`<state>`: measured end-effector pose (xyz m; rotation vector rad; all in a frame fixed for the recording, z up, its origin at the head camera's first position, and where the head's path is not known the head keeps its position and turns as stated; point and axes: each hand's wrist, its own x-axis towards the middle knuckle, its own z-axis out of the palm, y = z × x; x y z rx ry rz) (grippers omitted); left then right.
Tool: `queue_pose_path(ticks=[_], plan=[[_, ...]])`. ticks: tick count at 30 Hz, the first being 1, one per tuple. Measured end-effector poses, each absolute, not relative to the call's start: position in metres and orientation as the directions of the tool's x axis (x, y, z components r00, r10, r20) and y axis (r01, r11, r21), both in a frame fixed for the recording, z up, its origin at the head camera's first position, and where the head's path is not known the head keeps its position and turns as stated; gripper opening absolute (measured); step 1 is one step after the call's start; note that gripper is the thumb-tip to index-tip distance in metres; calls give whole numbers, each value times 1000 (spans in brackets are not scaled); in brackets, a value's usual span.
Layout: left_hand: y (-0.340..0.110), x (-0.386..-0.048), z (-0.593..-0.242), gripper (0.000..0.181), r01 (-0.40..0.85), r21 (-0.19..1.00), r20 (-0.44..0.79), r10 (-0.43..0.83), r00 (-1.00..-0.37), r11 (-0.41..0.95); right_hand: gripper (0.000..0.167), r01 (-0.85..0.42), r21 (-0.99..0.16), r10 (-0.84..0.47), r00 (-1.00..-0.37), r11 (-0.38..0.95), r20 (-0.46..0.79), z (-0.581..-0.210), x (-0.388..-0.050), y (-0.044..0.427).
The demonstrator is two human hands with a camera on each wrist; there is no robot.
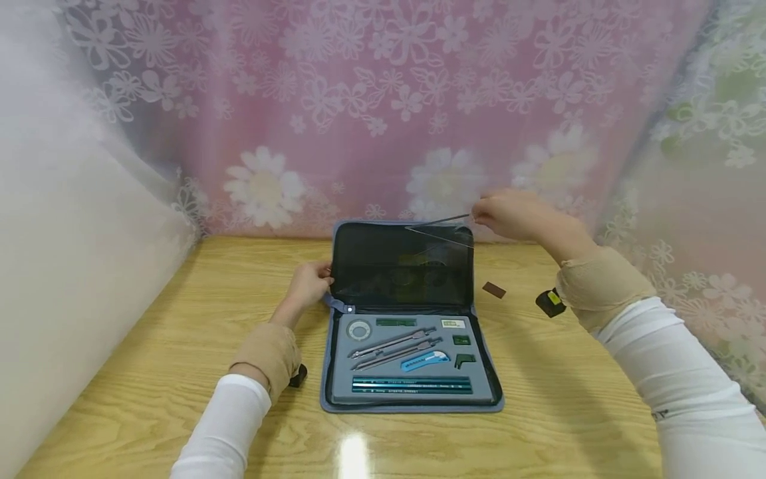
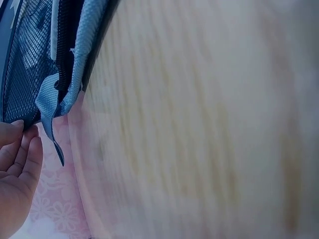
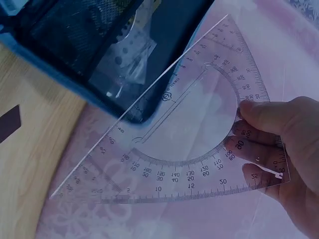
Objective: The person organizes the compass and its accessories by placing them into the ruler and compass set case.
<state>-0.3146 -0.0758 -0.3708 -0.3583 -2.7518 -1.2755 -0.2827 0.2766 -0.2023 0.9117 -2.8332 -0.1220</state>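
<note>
A clear plastic set square (image 3: 177,181) with a protractor arc is pinched at one corner by my right hand (image 1: 513,214). It is up by the top right of the raised lid of a blue zippered drawing-set case (image 1: 413,408). My left hand (image 1: 306,285) pinches the left edge of that lid; in the left wrist view its thumb and fingers meet at the mesh corner (image 2: 30,64). In the tray lie two compasses (image 1: 391,342), a light-blue cutter (image 1: 425,360), dark green pencils (image 1: 413,385) and a round white protractor (image 1: 359,330).
A white eraser (image 1: 453,324), a green lead case (image 1: 396,322) and small green pieces (image 1: 464,360) sit in the tray. A brown strip (image 1: 494,290) lies on the wooden table (image 1: 251,259) at right. A floral curtain (image 1: 359,133) hangs behind.
</note>
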Motion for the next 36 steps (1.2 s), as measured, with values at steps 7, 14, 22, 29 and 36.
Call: queue_pose_path(ticks=[7,14,22,29,36], plan=[[-74,-316,-372,35,238,728,168,169,-971,643,18,-574,109,-581,-812,811,46,-200,-294,236],[-69,-315,-369,32,230,707,164,162,-973,669,21,-640,-6,-634,-762,768,131,-196,-310,218],[-65,-314,-368,29,235,715,175,157,-972,659,22,-663,-68,-639,-739,745,212,-196,-320,219],[-65,-314,-369,27,251,703,196,158,-968,666,21,-682,-21,-665,-719,731,201,-205,-330,217],[-65,-313,-368,28,225,711,170,148,-974,666,22,-671,63,-674,-730,739,113,-217,-342,198]])
